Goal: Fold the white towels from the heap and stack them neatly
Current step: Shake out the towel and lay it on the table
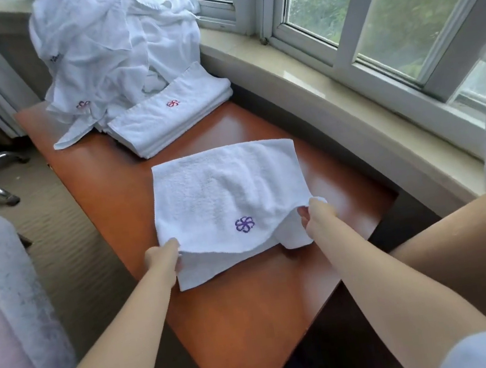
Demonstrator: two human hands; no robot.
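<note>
Your left hand (164, 254) pinches the near-left corner and your right hand (316, 215) pinches the near-right corner of a white towel (221, 193) with a purple flower emblem (244, 224), its top layer lifted above the lower layer. It lies mid-way along the reddish wooden table (255, 314). Beyond it sits the stack of folded towels (168, 116), touching the rumpled heap (107, 46) by the window sill (329, 76).

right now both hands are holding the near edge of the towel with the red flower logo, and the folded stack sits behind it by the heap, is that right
Not quite: the logo on the towel being held is purple, not red; the red one is on the folded stack. The head view shows this. The rest stands: the left hand and right hand each grip its near edge, and the stack sits behind it by the heap.
</note>
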